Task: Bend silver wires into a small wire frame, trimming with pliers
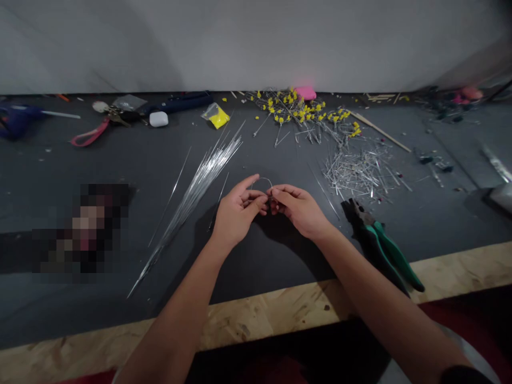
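Note:
A thin piece of wire [263,178], bent into a loop, is pinched between both my hands above the dark tabletop. My left hand [238,209] closes thumb and fingers on one side of it, the index finger stretched along the curve. On the other side my right hand [296,208] grips the wire between thumb and fingertips. The wire's ends are hidden by the fingers. Left of my hands lies a fanned bundle of straight silvery wires [200,186]. Pliers with green and black handles [386,248] lie to the right, near my right forearm.
Short cut wires [356,169] form a heap at the right. Behind them are twisted wire pieces with yellow tips [296,109] and a pink lump [306,93]. A yellow packet [216,116], a white case [159,119] and keys [116,116] line the back. A wooden edge [272,314] runs along the front.

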`<state>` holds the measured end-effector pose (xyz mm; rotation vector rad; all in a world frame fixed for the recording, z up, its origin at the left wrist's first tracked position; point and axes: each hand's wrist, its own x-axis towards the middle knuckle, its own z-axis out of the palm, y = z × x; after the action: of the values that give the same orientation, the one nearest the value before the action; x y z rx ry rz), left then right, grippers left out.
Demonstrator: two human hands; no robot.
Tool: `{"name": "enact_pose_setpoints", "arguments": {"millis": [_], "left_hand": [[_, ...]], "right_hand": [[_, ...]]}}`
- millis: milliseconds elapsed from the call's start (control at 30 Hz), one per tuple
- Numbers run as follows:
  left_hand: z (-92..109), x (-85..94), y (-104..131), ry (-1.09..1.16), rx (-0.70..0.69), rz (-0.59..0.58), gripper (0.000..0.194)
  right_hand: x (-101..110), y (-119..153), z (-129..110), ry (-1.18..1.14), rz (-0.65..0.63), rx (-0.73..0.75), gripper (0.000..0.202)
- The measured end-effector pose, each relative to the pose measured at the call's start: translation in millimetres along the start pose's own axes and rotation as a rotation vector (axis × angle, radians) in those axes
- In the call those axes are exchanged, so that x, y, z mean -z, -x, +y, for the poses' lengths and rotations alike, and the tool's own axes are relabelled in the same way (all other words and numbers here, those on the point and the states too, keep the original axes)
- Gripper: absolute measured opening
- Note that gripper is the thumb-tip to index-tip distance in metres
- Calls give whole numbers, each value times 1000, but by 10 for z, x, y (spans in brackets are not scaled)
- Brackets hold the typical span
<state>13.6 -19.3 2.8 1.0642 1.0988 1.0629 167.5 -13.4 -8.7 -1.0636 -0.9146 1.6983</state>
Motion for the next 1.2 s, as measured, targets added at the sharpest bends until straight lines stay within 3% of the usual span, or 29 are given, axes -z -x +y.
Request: {"name": "enact_pose_setpoints", "arguments": {"millis": [167,400,667,1000,1200], "left_hand": [[-28,-75,-5,156,13,126,39],[-68,-141,10,250,15,131,25],[-82,-155,11,332,12,145,23],[-11,-98,-5,541,57,159,17],[-20,-98,-7,543,64,147,18]], "right_hand": [[-23,2,1,-90,25,-2,18],[-68,1,18,-123,53,13,21],[-63,0,57,-84,61,95,16],[-87,28,12,-164,44,70,25],[-90,26,33,-153,52,92,15]]}}
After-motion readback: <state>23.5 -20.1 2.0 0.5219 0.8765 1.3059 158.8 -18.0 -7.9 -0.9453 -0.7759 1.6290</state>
